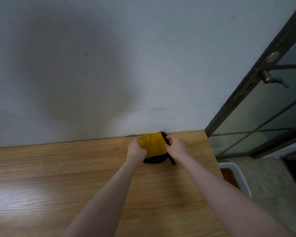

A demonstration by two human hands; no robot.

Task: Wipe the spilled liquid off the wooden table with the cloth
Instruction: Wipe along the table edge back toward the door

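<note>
- Where the wooden surface (75, 168) meets the wall (92, 65), the yellow cloth (153, 144) with black edging lies folded, its far edge touching or nearly touching the wall and its long axis running roughly away from the person.
- The left hand (136, 148) sits on the cloth's left side, fingers curled over that edge; it appears to grip the fabric, though the fingertips are hidden.
- The right hand (175, 146) is on the cloth's right side, thumb and fingers pinching the black border (166, 139).
- Both hands are in contact with the cloth, so neither is the nearer; the cloth lies between them, directly ahead of the person.
- No spilled liquid can be made out on the surface in this view; a bright glare patch (15, 194) at the near left is light, and whether it hides wetness cannot be told.
- Judgement: the cloth is being gathered or bunched, and any wiping stroke would have to come toward the person or sideways, since the wall blocks travel beyond the cloth.
- Off the surface's right edge stands a white tray (237, 170) holding something brown, and behind it a dark metal window frame (256, 79) with a handle (272, 79); a rightward stroke risks pushing liquid over that edge.
</note>
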